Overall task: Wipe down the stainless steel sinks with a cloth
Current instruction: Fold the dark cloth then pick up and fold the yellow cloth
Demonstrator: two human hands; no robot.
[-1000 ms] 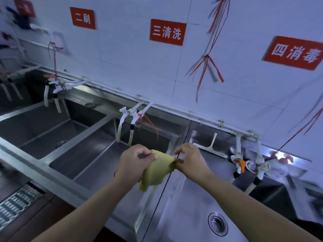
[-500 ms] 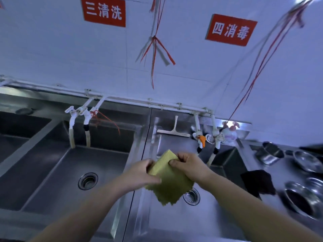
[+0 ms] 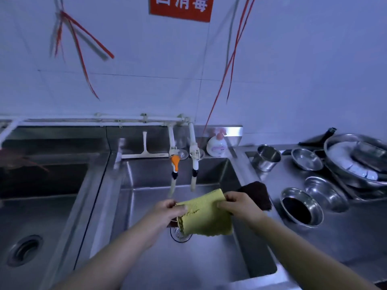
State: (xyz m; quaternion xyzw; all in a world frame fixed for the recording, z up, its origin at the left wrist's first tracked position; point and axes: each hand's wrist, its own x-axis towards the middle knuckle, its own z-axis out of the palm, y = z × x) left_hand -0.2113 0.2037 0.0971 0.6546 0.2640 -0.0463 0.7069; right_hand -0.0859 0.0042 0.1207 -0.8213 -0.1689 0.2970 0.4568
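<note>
Left hand (image 3: 167,212) and right hand (image 3: 238,206) pinch the cloth's (image 3: 206,216) side edges above the sink (image 3: 209,260), drain (image 3: 178,234) directly beneath.

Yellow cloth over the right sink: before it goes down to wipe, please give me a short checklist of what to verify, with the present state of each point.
1. Both hands hold the cloth: ok. The left hand and the right hand each pinch an edge of the yellow cloth.
2. Cloth is above the sink: ok, it hangs over the drain.
3. Cloth spread flat: not ok, its left edge is folded over.
4. Water from the taps: cannot tell, too blurred.
5. Sink rim free: not ok, a dark cloth lies on the right rim.
6. Cloth is wet: cannot tell.
</note>
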